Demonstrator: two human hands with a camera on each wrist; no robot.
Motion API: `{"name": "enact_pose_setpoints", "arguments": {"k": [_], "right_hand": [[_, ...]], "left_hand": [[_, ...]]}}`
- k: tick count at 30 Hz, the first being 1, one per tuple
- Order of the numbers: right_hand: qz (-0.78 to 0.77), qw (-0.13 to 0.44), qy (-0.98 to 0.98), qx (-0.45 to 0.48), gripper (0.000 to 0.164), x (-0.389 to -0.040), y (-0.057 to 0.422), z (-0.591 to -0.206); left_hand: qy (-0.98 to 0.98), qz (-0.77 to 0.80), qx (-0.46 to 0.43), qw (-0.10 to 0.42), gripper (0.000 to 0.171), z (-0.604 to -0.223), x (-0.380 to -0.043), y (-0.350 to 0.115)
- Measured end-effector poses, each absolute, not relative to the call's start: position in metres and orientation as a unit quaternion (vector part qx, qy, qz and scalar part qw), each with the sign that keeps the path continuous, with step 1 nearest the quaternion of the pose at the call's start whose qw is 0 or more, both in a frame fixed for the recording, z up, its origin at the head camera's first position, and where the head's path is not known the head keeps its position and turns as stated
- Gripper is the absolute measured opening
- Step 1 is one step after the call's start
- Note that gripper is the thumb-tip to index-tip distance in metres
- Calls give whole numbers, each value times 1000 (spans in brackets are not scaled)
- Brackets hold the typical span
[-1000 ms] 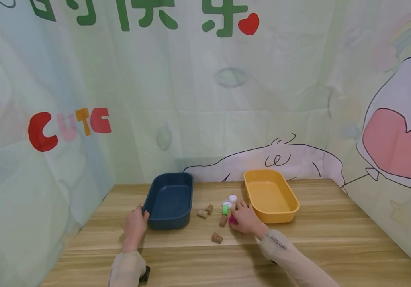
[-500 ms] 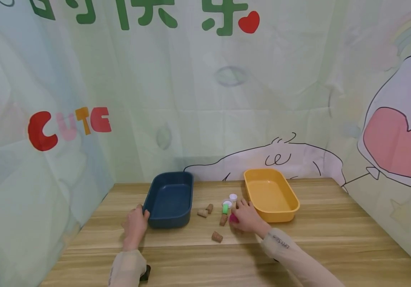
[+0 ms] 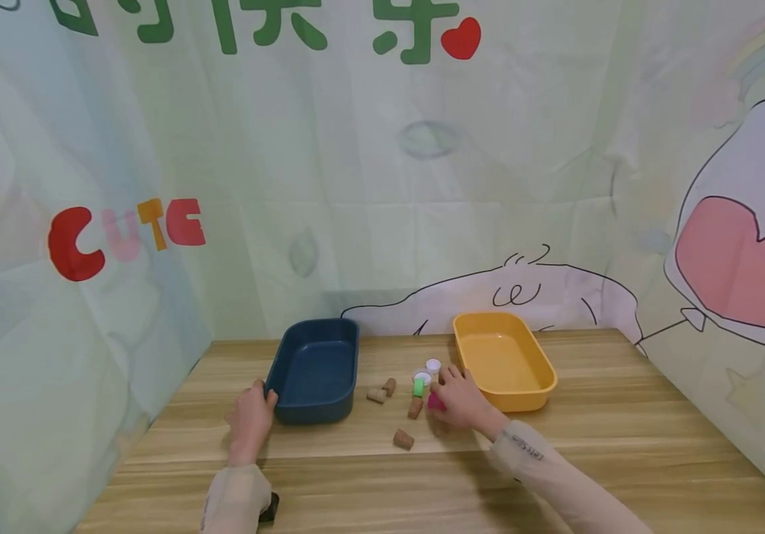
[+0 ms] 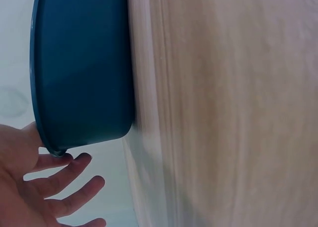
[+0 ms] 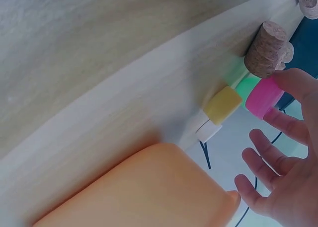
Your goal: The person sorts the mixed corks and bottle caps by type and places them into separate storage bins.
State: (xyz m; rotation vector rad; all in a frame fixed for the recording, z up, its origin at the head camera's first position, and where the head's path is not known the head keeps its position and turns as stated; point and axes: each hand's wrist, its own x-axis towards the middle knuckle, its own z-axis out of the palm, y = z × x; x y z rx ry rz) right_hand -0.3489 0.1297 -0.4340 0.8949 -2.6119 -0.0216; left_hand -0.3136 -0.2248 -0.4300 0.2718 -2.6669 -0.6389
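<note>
My left hand (image 3: 251,417) holds the near-left rim of a dark blue tub (image 3: 316,411), thumb over the edge and index finger against the outside, as the left wrist view shows. My right hand (image 3: 462,400) pinches a pink bottle cap (image 5: 265,98) between thumb and index finger, the other fingers spread. Close by that cap are a green cap (image 3: 419,387), a cork (image 3: 416,408) and a yellow cap (image 5: 222,105); the yellow one is hidden behind the hand in the head view. Two white caps (image 3: 433,366) lie just beyond.
A yellow tub (image 3: 513,405) stands right beside my right hand, its inside bare. Two corks (image 3: 376,396) lie together near the blue tub, and another cork (image 3: 403,439) is nearer the front. A printed cloth (image 3: 382,222) hangs behind the wooden table (image 3: 356,489).
The pink cap, pinched in my right hand, has shifted slightly to the right and away from the green cap. My left hand stays on the blue tub's rim.
</note>
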Motion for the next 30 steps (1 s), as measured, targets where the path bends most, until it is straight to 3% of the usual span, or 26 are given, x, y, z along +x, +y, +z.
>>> {"name": "enact_pose_setpoints", "arguments": {"k": [30], "right_hand": [[30,195,-934,297,30,-355,146,-417]], "left_hand": [[-948,-234,103,190,29,-428,-313,-225]]}}
